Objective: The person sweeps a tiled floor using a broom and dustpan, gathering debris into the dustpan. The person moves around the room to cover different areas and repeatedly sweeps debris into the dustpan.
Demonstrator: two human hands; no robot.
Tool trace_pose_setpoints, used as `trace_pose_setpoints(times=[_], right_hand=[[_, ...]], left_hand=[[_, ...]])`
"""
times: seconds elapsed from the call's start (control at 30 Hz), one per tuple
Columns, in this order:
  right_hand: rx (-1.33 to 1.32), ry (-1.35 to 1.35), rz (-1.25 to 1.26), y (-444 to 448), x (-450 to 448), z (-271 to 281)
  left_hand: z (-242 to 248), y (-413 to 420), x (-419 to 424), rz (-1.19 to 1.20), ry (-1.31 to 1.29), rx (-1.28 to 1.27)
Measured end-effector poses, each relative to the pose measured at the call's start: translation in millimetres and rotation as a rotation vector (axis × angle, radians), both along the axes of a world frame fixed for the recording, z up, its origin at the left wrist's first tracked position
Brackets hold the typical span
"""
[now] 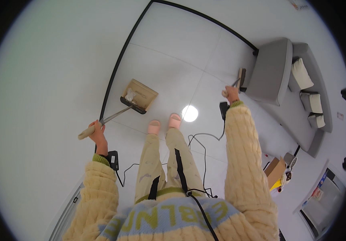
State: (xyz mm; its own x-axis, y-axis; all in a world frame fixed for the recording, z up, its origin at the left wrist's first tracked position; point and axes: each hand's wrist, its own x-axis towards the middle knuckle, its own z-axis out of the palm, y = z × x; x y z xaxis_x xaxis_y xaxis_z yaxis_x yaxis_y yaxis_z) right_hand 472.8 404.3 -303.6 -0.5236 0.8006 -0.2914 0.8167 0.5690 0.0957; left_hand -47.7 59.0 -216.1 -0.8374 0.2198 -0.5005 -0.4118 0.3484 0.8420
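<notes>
My left hand is closed round the pole of a long-handled dustpan, near its beige grip. The dustpan is at the left on the tiled floor, and crumpled whitish litter lies in it. My right hand grips the beige handle of a broom, whose dark-bristled head is on the floor beside the grey sofa. The bristle tips are partly hard to make out. A black device with a cable is at each wrist.
A grey sofa with cushions runs along the right wall. Black skirting edges the floor. Pink slippers are on my feet, with black cables hanging nearby. A cardboard box with other items stands at the lower right.
</notes>
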Motion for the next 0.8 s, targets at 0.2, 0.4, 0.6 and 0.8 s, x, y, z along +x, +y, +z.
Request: trace_pose_setpoints(times=[0.2,0.4,0.6,0.8], right_hand=[[-0.006,0.172,-0.159,48.8,-78.2,-15.0],[-0.146,0.526,-1.041,-1.2,-145.5,-21.7],[-0.347,0.622,-0.882,-133.8,-139.3,42.6],[-0.952,0.914,-1.377,-100.8,-53.0,165.8]], left_hand=[[-0.7,-6.8,-1.2,-0.012,-0.035,-0.032],[5.0,5.0,0.6,-0.040,-0.001,-0.017],[-3.1,13.7,0.1,-0.021,-0.014,-0.043],[-1.3,15.0,0.5,-0.006,-0.032,-0.030]])
